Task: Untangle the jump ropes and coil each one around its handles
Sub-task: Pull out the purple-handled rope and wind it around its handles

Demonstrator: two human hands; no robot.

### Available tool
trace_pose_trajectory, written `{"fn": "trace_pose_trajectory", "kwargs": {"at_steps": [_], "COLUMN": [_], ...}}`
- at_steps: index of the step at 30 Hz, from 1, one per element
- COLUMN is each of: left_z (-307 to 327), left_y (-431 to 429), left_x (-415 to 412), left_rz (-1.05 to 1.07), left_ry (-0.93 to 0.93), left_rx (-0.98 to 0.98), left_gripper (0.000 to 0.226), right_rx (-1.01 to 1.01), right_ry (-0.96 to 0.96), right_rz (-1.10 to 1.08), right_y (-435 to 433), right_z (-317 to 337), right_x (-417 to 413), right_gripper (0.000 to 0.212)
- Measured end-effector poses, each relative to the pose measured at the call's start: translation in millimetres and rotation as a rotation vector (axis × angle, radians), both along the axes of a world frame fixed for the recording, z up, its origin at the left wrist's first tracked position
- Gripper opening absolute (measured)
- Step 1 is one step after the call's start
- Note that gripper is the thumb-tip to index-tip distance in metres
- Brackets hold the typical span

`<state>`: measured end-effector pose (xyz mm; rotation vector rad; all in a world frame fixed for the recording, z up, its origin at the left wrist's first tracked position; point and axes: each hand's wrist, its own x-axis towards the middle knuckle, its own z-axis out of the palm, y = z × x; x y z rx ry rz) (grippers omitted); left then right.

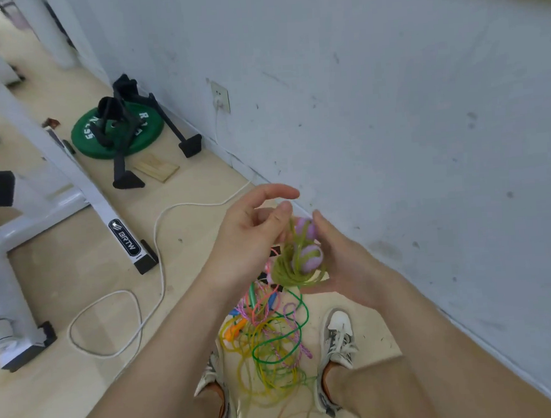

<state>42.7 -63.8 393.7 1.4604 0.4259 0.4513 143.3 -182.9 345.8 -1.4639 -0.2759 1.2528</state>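
View from above of a person standing beside a scuffed pale grey wall, looking down at both hands held at waist height over a light wooden floor. The right hand grips a pair of rounded lilac plastic handles pressed side by side, the fingers curled behind them and the thumb up along one side, probably so the pair stays steady as a spool. A thin olive-green jump rope is looped many times around the handles and bunches in a loose ring at their lower end. The left hand is raised just beside them with its fingers gently curved; a strand of the olive rope runs up to its thumb tip, seemingly to guide the next turn, but motion blur hides whether it is pinched. This rope looks nearly wound. Below, between a pair of white laced sneakers, a tangled pile of bright green, yellow, pink and orange jump ropes lies on the floor, not yet sorted. Further off are a round green weight plate, a white metal frame and a trailing white cable.
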Motion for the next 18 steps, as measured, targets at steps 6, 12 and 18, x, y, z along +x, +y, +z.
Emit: {"fn": "trace_pose_trajectory", "kwargs": {"at_steps": [6,12,18], "left_z": [83,167,214], "left_y": [-36,-76,-95], "left_x": [-11,-4,38], "left_rz": [-0.120,-0.168,-0.036], "left_ry": [-0.081,-0.189,-0.198], "left_rx": [0.006,0.179,0.065], "left_gripper": [0.016,0.035,0.034], "right_rx": [0.285,0.242,0.087], "right_ry": [-0.495,-0.733,-1.097], "right_rz": [0.012,-0.158,-0.546], "right_y": [-50,-82,-81], "right_z": [104,183,226], "right_x": [-18,-43,-49], "right_gripper": [0.065,0.026,0.046]}}
